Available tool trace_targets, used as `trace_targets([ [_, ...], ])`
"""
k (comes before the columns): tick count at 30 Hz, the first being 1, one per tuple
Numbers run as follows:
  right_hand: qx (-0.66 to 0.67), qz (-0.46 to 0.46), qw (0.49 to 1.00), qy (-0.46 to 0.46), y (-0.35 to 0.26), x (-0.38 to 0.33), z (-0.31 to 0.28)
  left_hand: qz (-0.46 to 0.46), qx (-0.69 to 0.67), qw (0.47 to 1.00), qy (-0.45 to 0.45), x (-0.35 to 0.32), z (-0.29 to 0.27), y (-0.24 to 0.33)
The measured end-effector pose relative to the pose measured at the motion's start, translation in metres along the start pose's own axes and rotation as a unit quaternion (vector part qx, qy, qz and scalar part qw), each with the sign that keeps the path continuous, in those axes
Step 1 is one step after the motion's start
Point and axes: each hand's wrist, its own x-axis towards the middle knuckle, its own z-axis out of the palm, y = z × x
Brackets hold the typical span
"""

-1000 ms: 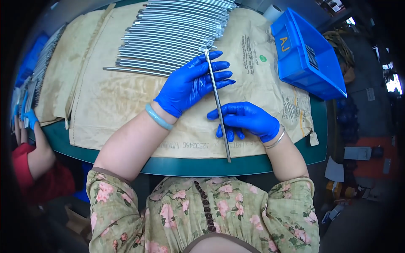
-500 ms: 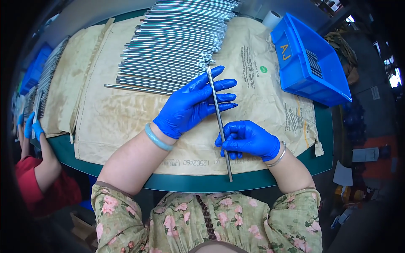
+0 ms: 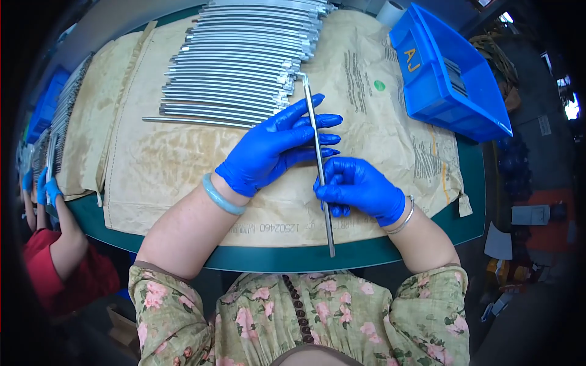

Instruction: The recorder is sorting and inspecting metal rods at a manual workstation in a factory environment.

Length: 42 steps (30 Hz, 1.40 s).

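Observation:
A slim metal rod (image 3: pixel 319 146) with a short bent tip at its far end stands slanted before me, its lower end above the table's near edge. My right hand (image 3: pixel 361 190), in a blue glove, pinches it below the middle between thumb and fingers. The blue-gloved fingers of my left hand (image 3: pixel 268 146) are stretched out and spread, and the rod passes across them without being gripped. Just beyond the left hand lies a wide row of similar metal rods (image 3: pixel 226 73), side by side. The nearest loose rod (image 3: pixel 195 122) sticks out to the left.
Brown paper sacking (image 3: pixel 378 146) covers the green table (image 3: pixel 293 259). At the back right stands a blue bin (image 3: pixel 427 79) with rods inside, beside a white roll (image 3: pixel 389 12). Another person's gloved hands (image 3: pixel 50 188) handle rods at the far left.
The rod has moved up and turned, so its bent tip now shows to the left. My right hand has risen slightly with it. The left hand's fingers remain spread.

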Motion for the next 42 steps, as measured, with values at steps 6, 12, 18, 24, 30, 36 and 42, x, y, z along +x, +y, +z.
trace_targets([
  [6, 0.005, -0.013, 0.999, 0.032, 0.006, 0.008, -0.013, -0.027, 0.084, 0.995, 0.052, 0.01, -0.012, -0.018],
  [12, 0.011, -0.004, 0.999, 0.033, 0.01, 0.008, -0.018, -0.02, 0.085, 0.994, 0.061, 0.012, -0.016, -0.025],
  [18, -0.007, -0.028, 1.0, -0.011, 0.01, 0.008, -0.021, -0.013, 0.09, 0.994, 0.059, 0.014, -0.018, -0.024],
  [24, 0.006, -0.012, 1.0, 0.004, 0.013, 0.006, -0.019, -0.039, 0.077, 0.994, 0.065, 0.01, -0.014, -0.023],
  [30, 0.039, -0.006, 0.999, 0.02, 0.014, 0.008, -0.017, -0.051, 0.058, 0.995, 0.059, 0.009, -0.012, -0.021],
  [36, 0.012, -0.018, 0.999, 0.036, 0.012, 0.014, -0.019, -0.032, 0.075, 0.996, 0.034, 0.014, -0.021, -0.021],
  [42, -0.012, -0.019, 0.999, 0.048, 0.014, 0.015, -0.019, -0.021, 0.028, 0.999, 0.028, 0.016, -0.024, -0.024],
])
